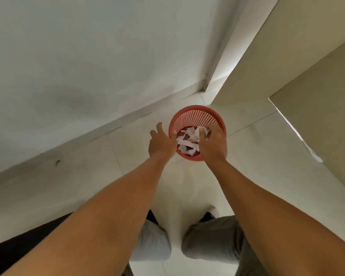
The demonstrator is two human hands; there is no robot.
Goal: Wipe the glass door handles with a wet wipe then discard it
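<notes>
Right grip: right hand (212,143) pinches the crumpled wet wipe (200,131) over the red basket (197,108); I can't tell its axis.
Left grip: left hand (161,142) spread wide at the left rim.
Room: wall (68,56) behind, beige panel (267,56) right.

The bin (195,108) stands at centre frame, its mouth open upward, with scraps (185,143) lying low inside. The left hand (162,144) overlaps its left rim. The right hand (213,145), pinching a wipe (200,132), covers the right side, leaving the far half free. The wall (68,56) runs close behind at upper left, and a panel (267,66) corner sits just beside the rim at upper right. Bare floor (84,188) opens at lower left and right.
</notes>
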